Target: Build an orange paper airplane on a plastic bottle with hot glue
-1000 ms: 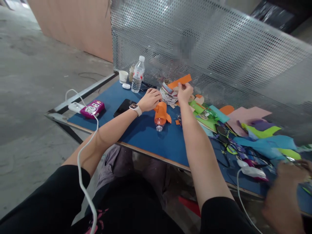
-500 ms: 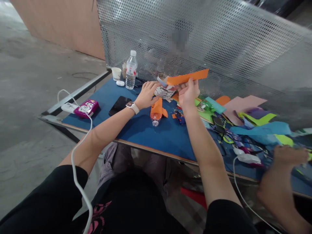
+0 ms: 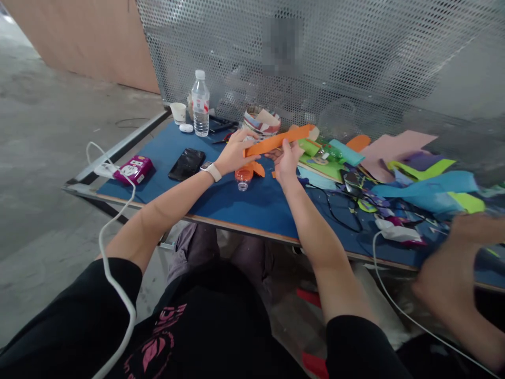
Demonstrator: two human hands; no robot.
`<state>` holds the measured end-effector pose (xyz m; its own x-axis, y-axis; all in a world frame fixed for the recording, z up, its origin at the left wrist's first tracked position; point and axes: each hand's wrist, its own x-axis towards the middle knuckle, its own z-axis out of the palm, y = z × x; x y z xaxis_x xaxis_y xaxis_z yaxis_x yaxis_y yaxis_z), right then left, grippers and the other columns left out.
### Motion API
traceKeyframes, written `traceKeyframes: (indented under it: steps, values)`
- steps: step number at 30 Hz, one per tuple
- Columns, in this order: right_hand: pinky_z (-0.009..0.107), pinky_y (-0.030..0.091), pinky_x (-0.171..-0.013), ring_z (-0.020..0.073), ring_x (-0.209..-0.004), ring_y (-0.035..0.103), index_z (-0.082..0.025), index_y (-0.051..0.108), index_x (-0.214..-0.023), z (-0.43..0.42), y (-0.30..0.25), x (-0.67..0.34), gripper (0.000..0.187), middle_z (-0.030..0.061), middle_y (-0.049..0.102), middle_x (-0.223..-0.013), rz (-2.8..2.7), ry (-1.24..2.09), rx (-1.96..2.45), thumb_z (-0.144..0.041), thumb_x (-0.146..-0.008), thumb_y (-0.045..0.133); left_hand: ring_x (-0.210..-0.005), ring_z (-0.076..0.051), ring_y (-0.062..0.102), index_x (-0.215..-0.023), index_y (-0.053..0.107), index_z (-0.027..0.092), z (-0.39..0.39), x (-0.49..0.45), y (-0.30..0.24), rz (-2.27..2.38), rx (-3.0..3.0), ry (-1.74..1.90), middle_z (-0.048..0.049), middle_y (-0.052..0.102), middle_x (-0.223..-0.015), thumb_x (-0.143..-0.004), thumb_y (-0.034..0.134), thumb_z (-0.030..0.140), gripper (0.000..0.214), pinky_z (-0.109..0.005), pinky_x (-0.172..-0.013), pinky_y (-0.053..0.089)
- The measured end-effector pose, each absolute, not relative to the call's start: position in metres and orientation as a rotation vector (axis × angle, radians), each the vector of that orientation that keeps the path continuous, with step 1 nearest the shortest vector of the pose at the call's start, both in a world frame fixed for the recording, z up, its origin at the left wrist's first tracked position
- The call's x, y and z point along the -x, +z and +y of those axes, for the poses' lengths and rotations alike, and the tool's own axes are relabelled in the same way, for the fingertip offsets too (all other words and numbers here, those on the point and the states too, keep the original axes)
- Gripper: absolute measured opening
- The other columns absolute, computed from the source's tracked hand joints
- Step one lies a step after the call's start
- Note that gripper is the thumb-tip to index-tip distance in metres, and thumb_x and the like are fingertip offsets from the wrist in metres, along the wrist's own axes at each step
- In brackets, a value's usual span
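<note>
A long orange paper strip is held between both my hands above the blue table. My left hand, with a watch on its wrist, pinches the strip's left end. My right hand lies palm up under the strip's middle, fingers curled on it. Just below my left hand a small plastic bottle wrapped in orange paper lies on its side.
A black phone, a pink power strip with white cable, a water bottle and a paper cup sit at the left. Coloured paper scraps cover the right. Another person's hand works at the right edge. A perforated metal screen stands behind.
My right hand lowered the orange strip from up in the air to just above the table. My left hand left the wrapped bottle and took the strip's left end.
</note>
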<state>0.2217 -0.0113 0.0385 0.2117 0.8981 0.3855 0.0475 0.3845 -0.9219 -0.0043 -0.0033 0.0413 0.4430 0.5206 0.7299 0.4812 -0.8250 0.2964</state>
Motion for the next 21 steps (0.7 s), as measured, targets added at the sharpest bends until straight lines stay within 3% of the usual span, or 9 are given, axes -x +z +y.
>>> traceKeyframes:
  steps: [4, 7, 11, 14, 17, 21]
  values:
    - [0.065, 0.078, -0.107, 0.0408, -0.135, 0.088, -0.033, 0.06, -0.139, -0.008, 0.037, -0.221, 0.085, 0.014, 0.086, -0.139, -1.099, 0.814, 1.02, -0.106, -0.096, 0.064, -0.153, -0.038, 0.07, -0.108, 0.081, 0.022, -0.017, 0.003, 0.043, 0.797, -2.637, 1.363, -0.0188, 0.077, -0.158, -0.116, 0.073, 0.038, 0.02, -0.067, -0.138, 0.053]
    - [0.066, 0.078, -0.106, 0.042, -0.135, 0.088, -0.032, 0.061, -0.138, -0.003, 0.034, -0.224, 0.084, 0.0161, 0.085, -0.143, -1.113, 0.794, 1.024, -0.105, -0.098, 0.063, -0.148, -0.035, 0.074, -0.106, 0.081, 0.022, -0.023, 0.0, 0.043, 0.777, -2.631, 1.296, -0.0172, 0.081, -0.152, -0.121, 0.058, 0.032, 0.029, -0.066, -0.139, 0.054]
    - [0.068, 0.079, -0.101, 0.0448, -0.138, 0.086, -0.031, 0.064, -0.142, 0.001, 0.034, -0.232, 0.096, 0.0178, 0.084, -0.146, -1.212, 0.772, 1.039, -0.115, -0.094, 0.057, -0.123, -0.031, 0.081, -0.099, 0.076, 0.023, -0.022, 0.0, 0.041, 0.827, -2.64, 1.284, -0.0123, 0.085, -0.123, -0.124, 0.053, 0.035, 0.036, -0.07, -0.146, 0.048]
    - [0.063, 0.08, -0.101, 0.0438, -0.142, 0.085, -0.032, 0.069, -0.138, -0.007, 0.04, -0.235, 0.1, 0.0154, 0.085, -0.14, -1.235, 0.77, 1.013, -0.119, -0.09, 0.057, -0.112, -0.031, 0.081, -0.099, 0.073, 0.024, -0.019, 0.005, 0.041, 0.895, -2.639, 1.347, -0.0119, 0.081, -0.109, -0.125, 0.05, 0.041, 0.038, -0.065, -0.13, 0.062]
    - [0.061, 0.08, -0.105, 0.0413, -0.14, 0.085, -0.034, 0.073, -0.129, -0.023, 0.045, -0.232, 0.093, 0.0104, 0.088, -0.132, -1.306, 0.823, 0.919, -0.116, -0.084, 0.073, -0.121, -0.033, 0.081, -0.119, 0.078, 0.023, -0.017, 0.012, 0.042, 0.965, -2.618, 1.388, -0.0145, 0.083, -0.123, -0.123, 0.053, 0.038, 0.03, -0.055, -0.114, 0.068]
    - [0.066, 0.079, -0.111, 0.0424, -0.13, 0.088, -0.033, 0.075, -0.109, -0.037, 0.044, -0.221, 0.09, 0.0085, 0.091, -0.113, -1.381, 0.888, 0.858, -0.108, -0.065, 0.098, -0.123, -0.032, 0.083, -0.126, 0.079, 0.022, -0.019, 0.017, 0.045, 0.97, -2.621, 1.357, -0.0135, 0.085, -0.126, -0.118, 0.055, 0.029, 0.026, -0.053, -0.114, 0.067]
